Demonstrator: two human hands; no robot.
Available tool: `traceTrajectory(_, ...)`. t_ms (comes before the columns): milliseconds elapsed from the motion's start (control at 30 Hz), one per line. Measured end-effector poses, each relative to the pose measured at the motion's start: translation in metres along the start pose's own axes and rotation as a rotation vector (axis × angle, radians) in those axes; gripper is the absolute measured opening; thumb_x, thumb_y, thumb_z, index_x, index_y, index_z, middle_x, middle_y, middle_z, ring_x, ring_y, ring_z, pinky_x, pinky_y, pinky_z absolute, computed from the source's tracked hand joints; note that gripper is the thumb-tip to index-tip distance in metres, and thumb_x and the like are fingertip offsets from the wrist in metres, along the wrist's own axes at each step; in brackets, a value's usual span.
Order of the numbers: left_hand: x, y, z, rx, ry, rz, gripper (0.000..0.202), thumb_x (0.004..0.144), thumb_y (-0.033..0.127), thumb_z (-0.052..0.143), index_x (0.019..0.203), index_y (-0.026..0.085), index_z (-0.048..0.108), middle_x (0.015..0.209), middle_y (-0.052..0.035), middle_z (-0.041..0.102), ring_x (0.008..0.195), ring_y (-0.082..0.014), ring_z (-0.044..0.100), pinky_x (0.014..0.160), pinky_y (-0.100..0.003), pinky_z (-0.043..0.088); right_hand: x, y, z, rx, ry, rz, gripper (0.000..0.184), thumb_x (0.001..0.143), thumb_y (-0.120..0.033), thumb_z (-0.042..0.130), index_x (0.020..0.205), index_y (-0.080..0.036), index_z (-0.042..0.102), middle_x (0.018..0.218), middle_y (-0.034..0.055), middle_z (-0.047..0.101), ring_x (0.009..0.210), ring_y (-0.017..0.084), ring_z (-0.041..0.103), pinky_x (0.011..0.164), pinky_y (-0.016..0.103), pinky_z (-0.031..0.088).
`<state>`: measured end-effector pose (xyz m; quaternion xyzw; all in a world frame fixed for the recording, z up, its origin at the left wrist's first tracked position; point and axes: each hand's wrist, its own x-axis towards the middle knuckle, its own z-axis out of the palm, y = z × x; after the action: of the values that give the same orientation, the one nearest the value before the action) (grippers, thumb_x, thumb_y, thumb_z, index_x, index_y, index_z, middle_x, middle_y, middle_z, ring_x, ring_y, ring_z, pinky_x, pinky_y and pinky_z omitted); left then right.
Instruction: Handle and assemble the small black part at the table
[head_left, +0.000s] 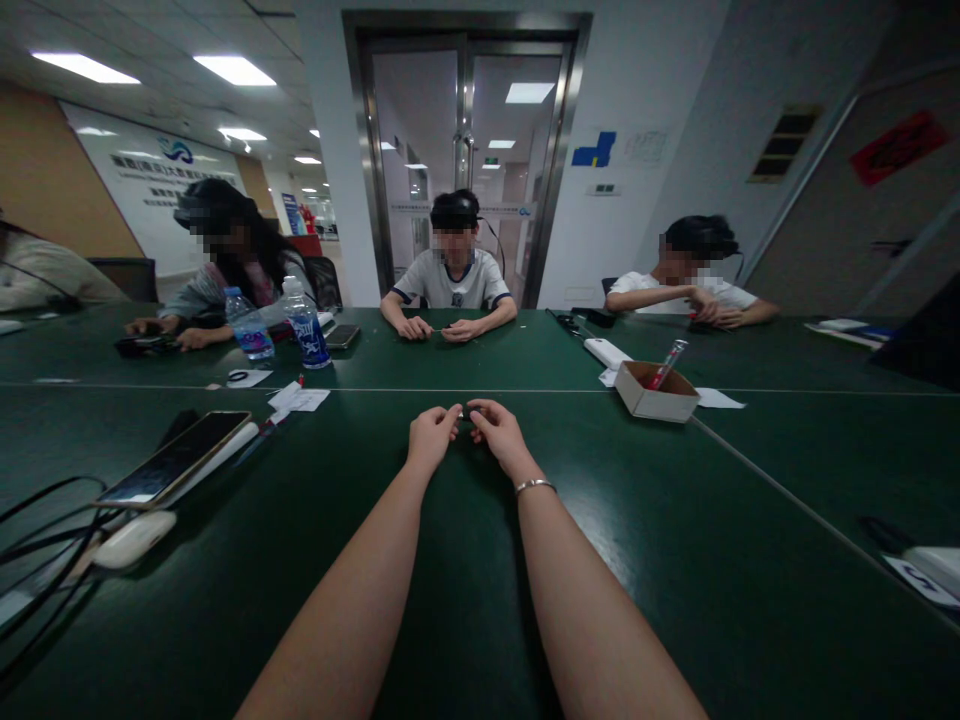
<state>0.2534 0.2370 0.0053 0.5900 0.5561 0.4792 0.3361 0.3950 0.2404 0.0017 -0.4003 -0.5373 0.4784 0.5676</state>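
Both my arms reach out over the dark green table [465,560]. A small dark object [466,411] with a pale spot at its left end sits between my fingertips; it is too small to name. My left hand [433,436] pinches at its left end, fingers curled. On the other side, my right hand [498,434] has thumb and fingertips closed on the darker part. A silver bracelet [535,485] circles my right wrist. My fingers partly hide the object, which appears held just above the tabletop.
To the left lie a phone [180,455], black cables [52,545] and a white rounded case [135,540]. Two bottles [306,325] stand farther back. A small open box [656,392] holding a red tube is right of centre. Several people wearing headgear sit around the table.
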Motion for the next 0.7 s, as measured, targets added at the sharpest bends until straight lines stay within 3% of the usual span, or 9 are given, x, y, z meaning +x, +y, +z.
traceTrajectory(500, -0.008, 0.012, -0.005, 0.075, 0.043, 0.009, 0.053, 0.081, 0.063, 0.046, 0.057, 0.018, 0.058, 0.054, -0.0015, 0.057, 0.053, -0.0144, 0.052, 0.055, -0.026, 0.037, 0.001, 0.002, -0.004, 0.131, -0.037, 0.028, 0.045, 0.062, -0.034, 0.075, 0.101, -0.018, 0.060, 0.074, -0.0021, 0.058, 0.055, 0.010, 0.056, 0.048, 0.020, 0.045)
traceTrajectory(700, -0.001, 0.001, -0.001, -0.030, 0.035, 0.022, 0.045, 0.079, 0.060, 0.052, 0.068, 0.017, 0.061, 0.059, 0.0000, 0.057, 0.056, -0.0131, 0.053, 0.054, -0.024, 0.040, 0.001, 0.004, -0.004, 0.178, 0.007, 0.084, 0.045, 0.057, -0.033, 0.079, 0.093, -0.017, 0.058, 0.076, -0.0016, 0.060, 0.055, 0.010, 0.058, 0.048, 0.020, 0.046)
